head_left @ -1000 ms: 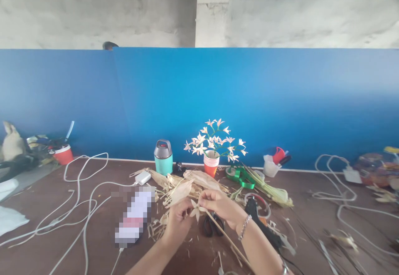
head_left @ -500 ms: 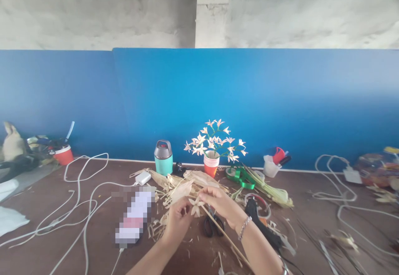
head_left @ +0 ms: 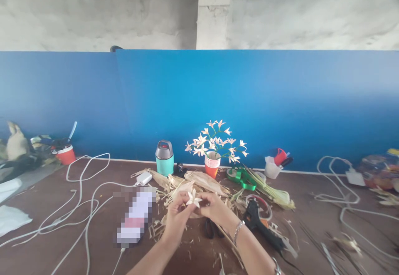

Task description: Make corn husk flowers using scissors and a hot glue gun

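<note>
A small pale husk flower [head_left: 193,199] with pointed petals is held up between my two hands, over the middle of the table. My left hand [head_left: 178,216] pinches it from the left, with thumb and fingers closed at the petals. On the other side my right hand [head_left: 215,209] has its fingers bent together at the flower's right petals; its fingertips are partly hidden. Dry husk pieces [head_left: 204,179] lie heaped just beyond both hands. Black scissors [head_left: 210,229] show partly below my right hand. A thin pale stalk [head_left: 230,239] runs beside my right wrist.
A paper cup [head_left: 212,164] with finished flowers [head_left: 215,142] stands behind the heap, a teal flask [head_left: 164,158] to its left. Green ribbon [head_left: 245,179], a stalk bundle [head_left: 271,191] and a glue gun [head_left: 260,223] lie right. A phone [head_left: 136,216] and white cables [head_left: 89,208] lie left.
The flower has risen slightly and turned, its petals now facing up. My hands have drawn up around it, and the long straw stalk by my right hand shows less.
</note>
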`<state>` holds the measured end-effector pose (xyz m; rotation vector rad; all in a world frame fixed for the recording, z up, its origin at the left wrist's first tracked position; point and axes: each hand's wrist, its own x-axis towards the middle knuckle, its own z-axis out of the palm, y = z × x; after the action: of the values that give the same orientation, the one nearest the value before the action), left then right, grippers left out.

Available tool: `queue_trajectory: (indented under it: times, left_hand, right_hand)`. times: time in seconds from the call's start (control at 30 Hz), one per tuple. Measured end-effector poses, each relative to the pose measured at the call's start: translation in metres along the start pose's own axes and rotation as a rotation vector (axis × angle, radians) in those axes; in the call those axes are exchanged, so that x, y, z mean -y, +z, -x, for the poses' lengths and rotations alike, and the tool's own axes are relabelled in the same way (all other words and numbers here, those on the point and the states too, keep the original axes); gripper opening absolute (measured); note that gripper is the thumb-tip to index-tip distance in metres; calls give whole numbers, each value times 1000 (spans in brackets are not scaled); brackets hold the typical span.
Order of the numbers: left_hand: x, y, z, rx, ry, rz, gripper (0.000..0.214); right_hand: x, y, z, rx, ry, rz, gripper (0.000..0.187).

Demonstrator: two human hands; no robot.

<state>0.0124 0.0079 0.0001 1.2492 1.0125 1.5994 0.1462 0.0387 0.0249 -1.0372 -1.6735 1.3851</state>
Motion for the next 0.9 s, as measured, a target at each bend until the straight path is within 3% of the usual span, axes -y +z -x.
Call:
queue_trajectory:
  times: [0.13, 0.27, 0.47, 0.63, 0.9]
  left_hand:
    - [-2, 1, 0, 8, -26, 49, 25]
    - [1, -2, -1, 36, 32, -35, 22]
    - [1, -4, -1, -45, 83, -162, 18]
    - [-4, -5, 0, -43, 86, -162, 16]
    - [0, -7, -1, -67, 138, -183, 11]
  right_hand:
    - [-6, 0, -4, -33, -47, 54, 5]
    - [0, -3, -5, -108, -95, 136, 8]
    - [3, 1, -5, -282, -261, 271, 11]
    - [-4, 12, -5, -345, -286, 211, 10]
    - [-11, 22, -5, -319, -247, 30, 9]
